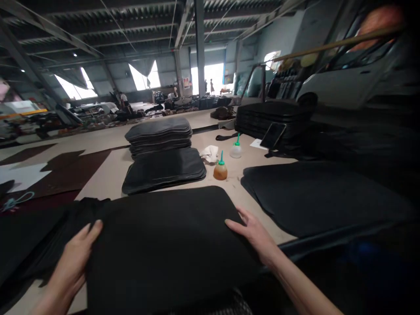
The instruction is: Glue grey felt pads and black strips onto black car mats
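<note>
fingers of left hand and right hand grip the black panel; shoving forward could topple the amber bottle.

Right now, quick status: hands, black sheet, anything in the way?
Left hand and right hand gripping opposite side edges of black sheet. Sheet looks flat, nothing seen on top. Bottle of amber liquid just beyond its far edge.

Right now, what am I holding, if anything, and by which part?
A flat black panel, by its two opposite side edges: your left hand at the left edge, your right hand at the right edge.
</note>
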`<state>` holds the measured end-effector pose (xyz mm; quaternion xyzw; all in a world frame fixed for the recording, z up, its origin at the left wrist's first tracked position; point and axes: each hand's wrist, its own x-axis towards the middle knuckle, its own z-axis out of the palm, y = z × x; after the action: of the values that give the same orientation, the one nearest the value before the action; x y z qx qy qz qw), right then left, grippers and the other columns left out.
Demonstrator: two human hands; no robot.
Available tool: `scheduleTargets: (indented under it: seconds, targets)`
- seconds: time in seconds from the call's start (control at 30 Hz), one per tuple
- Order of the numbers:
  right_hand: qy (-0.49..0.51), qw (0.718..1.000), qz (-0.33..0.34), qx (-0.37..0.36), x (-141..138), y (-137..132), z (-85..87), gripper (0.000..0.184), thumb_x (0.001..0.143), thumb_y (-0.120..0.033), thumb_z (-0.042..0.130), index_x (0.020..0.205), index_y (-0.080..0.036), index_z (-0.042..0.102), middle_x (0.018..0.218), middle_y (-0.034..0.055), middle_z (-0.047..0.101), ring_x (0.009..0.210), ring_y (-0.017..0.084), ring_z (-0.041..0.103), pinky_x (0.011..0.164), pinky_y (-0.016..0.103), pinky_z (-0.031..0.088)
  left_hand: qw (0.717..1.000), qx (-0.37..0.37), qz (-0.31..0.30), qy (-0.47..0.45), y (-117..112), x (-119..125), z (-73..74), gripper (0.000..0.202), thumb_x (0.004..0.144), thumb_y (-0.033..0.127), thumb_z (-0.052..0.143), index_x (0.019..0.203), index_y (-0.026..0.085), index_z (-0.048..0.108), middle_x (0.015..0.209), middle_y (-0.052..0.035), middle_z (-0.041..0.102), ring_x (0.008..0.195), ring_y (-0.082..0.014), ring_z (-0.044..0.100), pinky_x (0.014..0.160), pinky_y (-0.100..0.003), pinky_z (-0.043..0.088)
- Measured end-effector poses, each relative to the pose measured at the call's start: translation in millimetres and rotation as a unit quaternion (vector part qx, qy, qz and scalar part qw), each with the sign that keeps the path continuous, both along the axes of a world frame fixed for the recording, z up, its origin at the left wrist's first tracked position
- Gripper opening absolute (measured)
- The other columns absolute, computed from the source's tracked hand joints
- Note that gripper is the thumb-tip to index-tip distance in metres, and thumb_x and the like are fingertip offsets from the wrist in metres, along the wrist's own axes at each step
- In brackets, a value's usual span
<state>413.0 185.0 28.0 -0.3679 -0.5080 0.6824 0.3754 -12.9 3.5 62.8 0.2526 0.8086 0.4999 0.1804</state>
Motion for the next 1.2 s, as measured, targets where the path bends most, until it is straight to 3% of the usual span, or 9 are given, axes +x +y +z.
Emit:
scheduleTargets:
  seconds: [0.1,0.23,0.43,0.53,0.6,0.73,0.8,0.93,1.2]
  targets:
    - [-0.063,0.997,0.009,0.037,6,5,-14.5,0.07,0.079,-0.044,0.077,0.137,-0.022,0.045,0.131,0.0134,0.066,0.118,0.031,0.065,0.099,0.045,0.054,0.997,-0.038,-0.041,-0.054,4,11,-37.1,0.057,0.08,0.063,0.065,0.112,0.016,0.068,0.096,-0.0077,0.077,0.089,-0.0271,0.073,0.073,-0.034,0.059]
    - [-0.186,0.971,-0.012,0.148,0,19,-32.6,0.072,0.082,-0.046,0.071,0.142,-0.022,0.041,0.119,0.0123,0.07,0.112,0.03,0.067,0.095,0.045,0.055,0.984,-0.11,-0.1,0.102,15,-1,-61.5,0.055,0.082,0.067,0.058,0.099,0.016,0.07,0.094,-0.008,0.076,0.092,-0.0295,0.071,0.074,-0.032,0.055]
    - [-0.383,0.871,-0.063,0.301,-17,36,-42.5,0.067,0.084,-0.047,0.063,0.144,-0.023,0.044,0.103,0.0097,0.069,0.097,0.032,0.069,0.084,0.046,0.055,0.902,-0.26,-0.074,0.338,26,-16,-56.5,0.05,0.093,0.058,0.049,0.125,0.02,0.06,0.104,-0.0121,0.073,0.098,-0.0334,0.069,0.08,-0.038,0.052]
    - [-0.43,0.818,-0.056,0.379,-20,41,-46.3,0.053,0.088,-0.044,0.06,0.136,-0.023,0.052,0.115,0.0114,0.066,0.105,0.032,0.065,0.09,0.048,0.053,0.851,-0.24,-0.067,0.462,35,7,-47.8,0.063,0.096,0.049,0.049,0.148,0.016,0.039,0.137,-0.0208,0.057,0.124,-0.0386,0.055,0.096,-0.048,0.048]
    - [-0.426,0.798,-0.045,0.424,-20,44,-47.9,0.042,0.089,-0.044,0.06,0.125,-0.023,0.059,0.121,0.0123,0.062,0.113,0.033,0.06,0.097,0.05,0.05,0.827,-0.184,-0.124,0.516,40,32,-44.6,0.066,0.098,0.045,0.047,0.154,0.014,0.03,0.151,-0.0217,0.045,0.138,-0.0379,0.043,0.107,-0.052,0.04]
    - [-0.383,0.812,-0.051,0.437,-17,53,-46.2,0.028,0.09,-0.042,0.06,0.11,-0.023,0.062,0.127,0.0128,0.056,0.122,0.032,0.053,0.106,0.051,0.044,0.759,-0.116,-0.399,0.501,46,79,-54.1,0.071,0.098,0.056,0.044,0.158,0.027,0.022,0.163,-0.0101,0.031,0.148,-0.028,0.033,0.118,-0.046,0.031]
    - [-0.349,0.846,-0.067,0.399,-14,63,-43.7,0.025,0.092,-0.039,0.055,0.11,-0.023,0.061,0.127,0.0119,0.056,0.12,0.029,0.055,0.105,0.049,0.046,0.718,-0.119,-0.468,0.501,47,89,-64.4,0.073,0.095,0.061,0.045,0.158,0.032,0.022,0.164,-0.0071,0.028,0.149,-0.0275,0.031,0.119,-0.046,0.026]
    - [-0.309,0.891,-0.15,0.296,-5,103,-41.8,0.032,0.091,-0.035,0.051,0.119,-0.02,0.056,0.123,0.012,0.059,0.111,0.024,0.061,0.101,0.043,0.05,0.712,-0.115,-0.451,0.525,54,79,-81.0,0.073,0.095,0.06,0.047,0.158,0.035,0.022,0.164,-0.0063,0.029,0.148,-0.0282,0.033,0.12,-0.048,0.024]
    - [-0.36,0.865,-0.217,0.274,-27,193,-49.7,0.084,0.08,-0.041,0.066,0.145,-0.004,0.029,0.148,0.0272,0.035,0.132,0.033,0.043,0.107,0.045,0.042,0.697,-0.117,-0.443,0.551,59,70,-83.0,0.075,0.094,0.057,0.047,0.159,0.036,0.015,0.164,-0.0052,0.027,0.148,-0.0295,0.033,0.118,-0.054,0.022]
